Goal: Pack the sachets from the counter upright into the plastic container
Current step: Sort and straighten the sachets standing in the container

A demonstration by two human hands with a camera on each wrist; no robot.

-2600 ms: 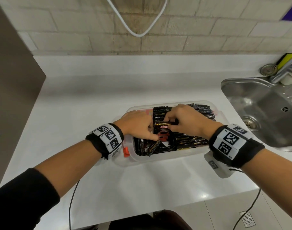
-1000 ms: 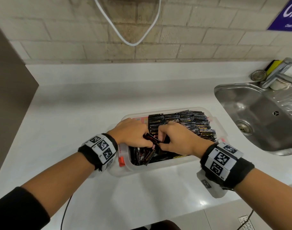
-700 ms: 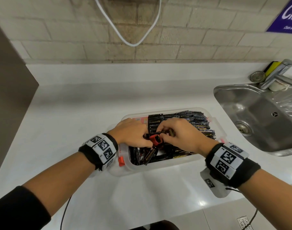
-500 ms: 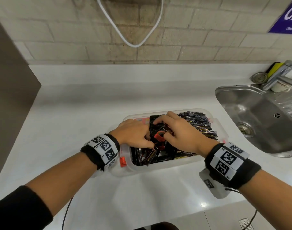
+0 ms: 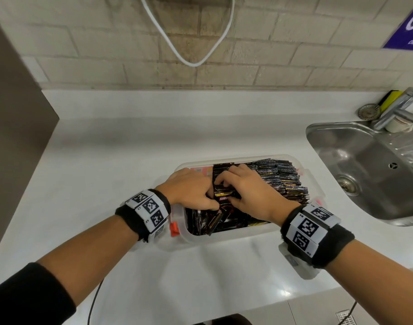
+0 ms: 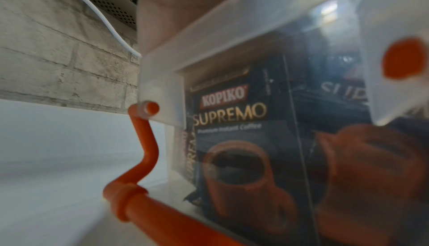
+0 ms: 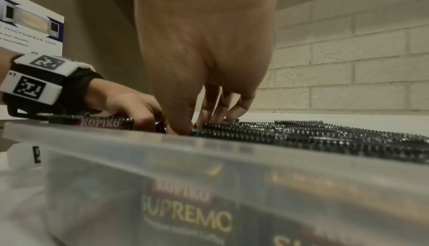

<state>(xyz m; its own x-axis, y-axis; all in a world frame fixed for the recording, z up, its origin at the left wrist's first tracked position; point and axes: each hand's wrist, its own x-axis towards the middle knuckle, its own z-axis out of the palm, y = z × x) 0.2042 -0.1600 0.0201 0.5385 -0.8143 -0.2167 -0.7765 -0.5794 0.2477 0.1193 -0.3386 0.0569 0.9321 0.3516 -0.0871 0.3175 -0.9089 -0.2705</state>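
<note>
A clear plastic container (image 5: 226, 236) stands on the white counter (image 5: 107, 172). Black Kopiko sachets (image 5: 283, 177) stand upright in a tight row in its right part, and several lie loose at its left end (image 5: 215, 225). Both hands are inside, near the middle. My right hand (image 5: 231, 191) pinches a black sachet (image 5: 223, 198) with thumb and curled fingers against the row's left end. My left hand (image 5: 209, 198) grips the same sachet from the left, thumb at its lower edge. In the right wrist view the right fingertips (image 7: 209, 119) press the serrated sachet tops (image 7: 325, 134). The left wrist view shows a sachet (image 6: 232, 116) through the wall.
An orange latch (image 5: 174, 228) hangs at the container's left end. A steel sink (image 5: 365, 170) with a faucet (image 5: 402, 106) lies to the right. A dark panel (image 5: 13, 113) bounds the counter's left side, and a white cable (image 5: 189, 59) loops on the brick wall.
My right hand lifted a sachet out of the loose pile and brought it down against the upright row's left end. My left hand stayed in place beside it.
</note>
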